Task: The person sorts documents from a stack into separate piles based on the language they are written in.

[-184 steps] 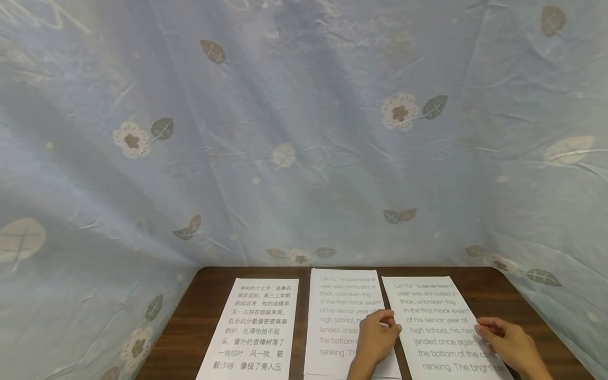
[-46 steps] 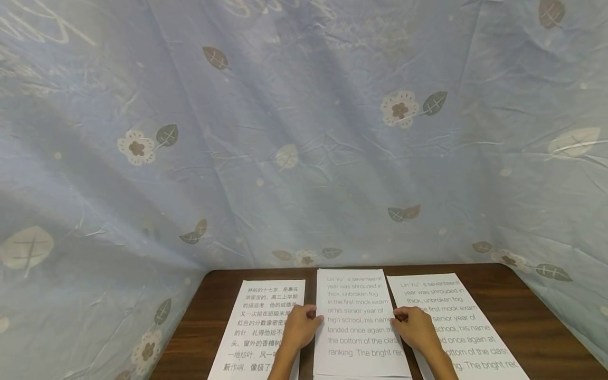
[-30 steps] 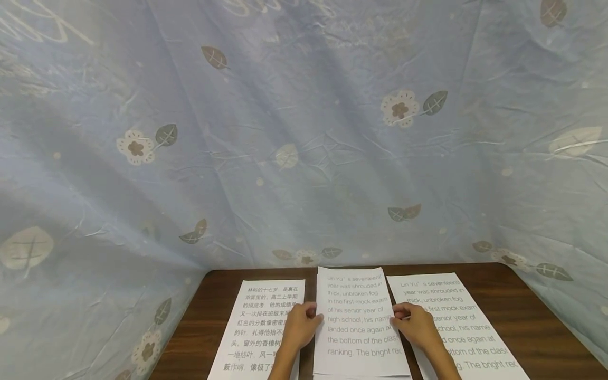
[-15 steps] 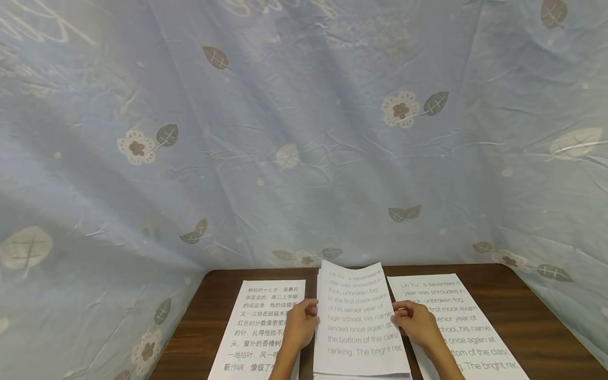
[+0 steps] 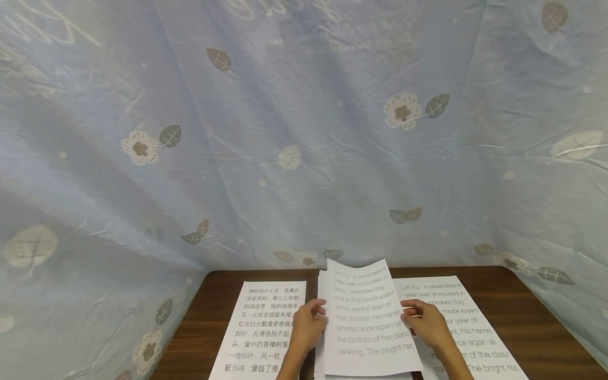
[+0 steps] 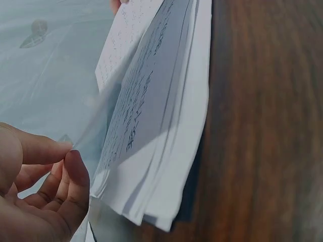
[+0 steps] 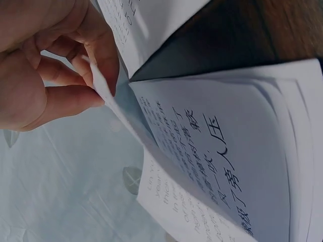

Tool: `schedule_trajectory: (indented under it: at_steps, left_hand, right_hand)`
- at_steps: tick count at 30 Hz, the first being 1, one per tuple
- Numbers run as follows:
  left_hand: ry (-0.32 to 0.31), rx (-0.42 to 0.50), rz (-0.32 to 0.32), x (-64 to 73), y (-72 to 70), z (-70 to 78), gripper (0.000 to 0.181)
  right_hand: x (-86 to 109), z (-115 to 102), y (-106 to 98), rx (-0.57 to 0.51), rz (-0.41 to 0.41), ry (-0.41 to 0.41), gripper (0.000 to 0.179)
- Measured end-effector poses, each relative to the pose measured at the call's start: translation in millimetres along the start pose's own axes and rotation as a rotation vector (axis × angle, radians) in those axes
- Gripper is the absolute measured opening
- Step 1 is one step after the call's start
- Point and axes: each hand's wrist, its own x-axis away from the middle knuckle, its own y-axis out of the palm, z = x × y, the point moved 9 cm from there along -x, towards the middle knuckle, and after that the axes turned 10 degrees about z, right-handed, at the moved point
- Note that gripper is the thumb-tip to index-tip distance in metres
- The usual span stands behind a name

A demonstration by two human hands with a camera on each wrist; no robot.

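A white sheet printed with English text [image 5: 366, 316] is raised off the middle paper stack, its top edge curving up. My left hand [image 5: 307, 327] pinches its left edge between thumb and forefinger, as the left wrist view also shows. On the opposite edge my right hand [image 5: 427, 324] pinches the same sheet with thumb and fingers. Below it lies the middle stack [image 7: 212, 151], several pages thick; Chinese print shows on its top page in the right wrist view. In the head view the lifted sheet hides most of that stack.
A page of Chinese text [image 5: 256, 327] lies to the left on the dark wooden table [image 5: 527, 322]. On the right lies paper with the English text [image 5: 475, 316], partly behind my right hand. A patterned blue cloth [image 5: 304, 132] hangs behind and at the sides.
Both hands have moved left from the right-hand paper to the middle stack's edges. Over the last second its English-text sheet has risen, bowed at the top and shifted slightly right.
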Motion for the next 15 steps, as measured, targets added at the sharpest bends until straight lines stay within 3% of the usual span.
schedule_trajectory:
  at_steps: [8,15]
  left_hand:
    - [-0.012,0.033,0.018,2.3,6.7,1.2,0.045]
    - [-0.018,0.038,-0.003,6.6,15.3,5.0,0.046]
  right_hand:
    - [-1.3,3.9,-8.0,0.020,-0.005,-0.011,0.043]
    - [-2.6,9.0,-17.3,0.035,-0.011,-0.014,0.043]
